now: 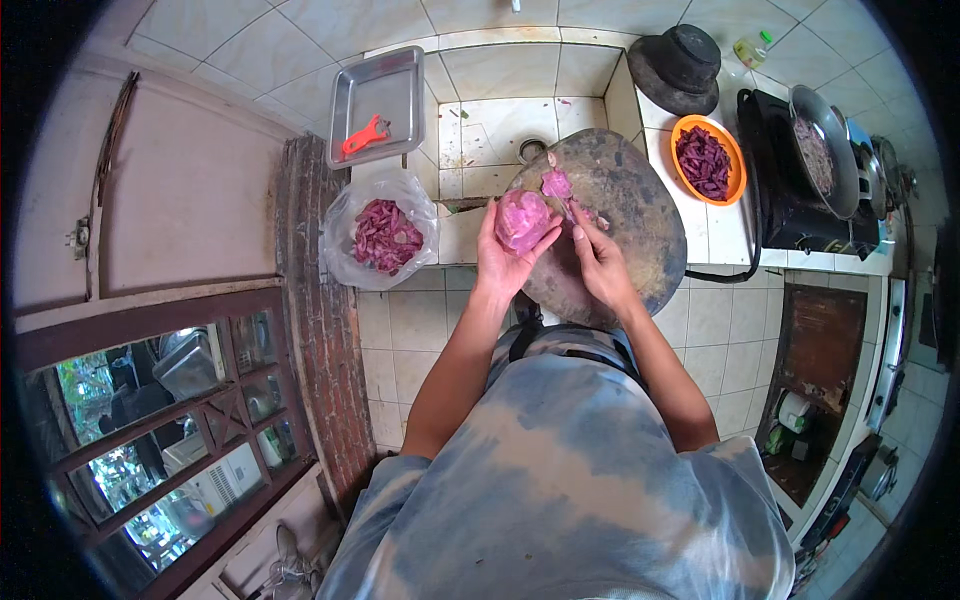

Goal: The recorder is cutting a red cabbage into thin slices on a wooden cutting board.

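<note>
My left hand (504, 259) cups a large peeled pink-purple tuber (523, 222) from below, its fingers spread around it. Just to the right, my right hand (604, 268) grips a slim tool that looks like a knife (564, 208); its handle is mostly hidden by my fingers. A flat pink slice (556, 184) lies at the tool's far end, and I cannot tell if it rests on the blade or on the board. Beneath both hands is a round, worn wooden chopping board (637, 217), with small pink scraps (601, 223) by my right fingers.
Left of the board stand a plastic bag (337, 247) of purple strips and a metal tray (379, 82) with a red peeler (366, 136). A tiled sink (495, 120) lies behind. To the right are an orange bowl (739, 161) of purple strips, a stove (776, 202) and a pan (844, 180).
</note>
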